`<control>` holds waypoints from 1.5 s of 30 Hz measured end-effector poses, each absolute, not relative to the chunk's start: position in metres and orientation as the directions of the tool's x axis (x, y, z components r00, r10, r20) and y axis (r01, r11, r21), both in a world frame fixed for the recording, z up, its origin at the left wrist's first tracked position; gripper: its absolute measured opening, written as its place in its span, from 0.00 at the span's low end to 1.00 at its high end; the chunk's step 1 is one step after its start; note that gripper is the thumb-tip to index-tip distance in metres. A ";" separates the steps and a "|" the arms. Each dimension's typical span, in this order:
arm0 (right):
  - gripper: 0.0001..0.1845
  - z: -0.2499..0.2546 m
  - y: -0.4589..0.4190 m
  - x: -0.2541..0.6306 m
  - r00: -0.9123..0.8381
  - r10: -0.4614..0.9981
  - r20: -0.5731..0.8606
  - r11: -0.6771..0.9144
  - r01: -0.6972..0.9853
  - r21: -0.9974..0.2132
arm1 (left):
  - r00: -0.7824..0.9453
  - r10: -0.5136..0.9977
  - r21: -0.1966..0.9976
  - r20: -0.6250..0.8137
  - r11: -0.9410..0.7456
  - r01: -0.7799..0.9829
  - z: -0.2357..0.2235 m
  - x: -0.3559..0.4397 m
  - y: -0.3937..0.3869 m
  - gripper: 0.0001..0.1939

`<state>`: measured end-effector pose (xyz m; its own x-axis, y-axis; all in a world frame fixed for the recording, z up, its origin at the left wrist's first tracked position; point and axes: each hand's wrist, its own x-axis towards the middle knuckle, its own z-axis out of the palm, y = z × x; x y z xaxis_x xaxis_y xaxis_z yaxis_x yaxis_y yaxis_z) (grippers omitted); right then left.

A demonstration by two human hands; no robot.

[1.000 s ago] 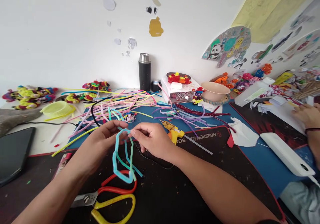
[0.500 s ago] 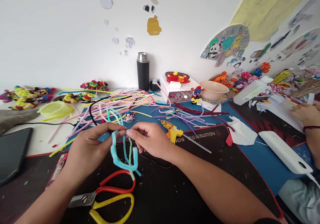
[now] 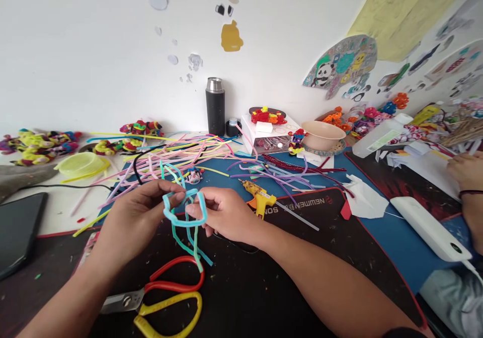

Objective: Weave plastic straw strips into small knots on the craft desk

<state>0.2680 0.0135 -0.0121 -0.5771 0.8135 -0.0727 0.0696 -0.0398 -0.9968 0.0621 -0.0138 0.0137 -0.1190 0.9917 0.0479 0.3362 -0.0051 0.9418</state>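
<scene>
Between my hands is a light blue pipe cleaner point(image 3: 187, 223) bent into a rough loop with corners. My left hand point(image 3: 141, 212) pinches the loop at its upper left between thumb and forefinger. My right hand point(image 3: 222, 209) has its fingers curled at the loop's right side, thumb inside it, closed on the pipe cleaner. Teal and green pipe cleaners point(image 3: 195, 242) hang behind and below the loop, partly hidden by the hands. Scissors with red and yellow handles point(image 3: 171, 304) lie open on the black mat point(image 3: 256, 287) below.
Right of my hands lies a yellow glue gun point(image 3: 262, 199). Behind them spreads a heap of pink and yellow pipe cleaners point(image 3: 181, 152). A black flask point(image 3: 215, 109) stands by the wall. A phone point(image 3: 20, 232) lies left; a white device point(image 3: 430, 229) and another person's hand point(image 3: 466, 172) are right.
The blue pipe cleaner has swung upward, and its free right end now bends over toward my left fingers, making a nearly closed loop. My right fingers have moved from the left fingertips to its right side.
</scene>
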 end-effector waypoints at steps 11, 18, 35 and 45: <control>0.22 -0.017 0.020 0.267 -0.512 0.857 -0.060 -0.064 0.009 -0.998 | -0.088 0.994 0.973 0.059 -0.038 0.229 0.015 0.075 -0.015 0.18; 0.21 -0.013 0.017 0.268 -0.561 0.825 -0.064 -0.072 0.008 -0.997 | -0.085 0.996 0.966 0.000 0.022 0.259 0.012 0.063 -0.013 0.21; 0.13 -0.003 0.018 0.275 -0.582 0.813 -0.036 0.047 0.127 -0.991 | -0.236 0.966 0.972 -0.106 0.050 -0.230 0.010 0.051 0.000 0.19; 0.13 -0.003 0.019 0.276 -0.545 0.838 -0.022 0.068 0.146 -0.987 | -0.235 0.948 0.906 -0.216 0.105 -0.410 0.009 0.043 0.004 0.21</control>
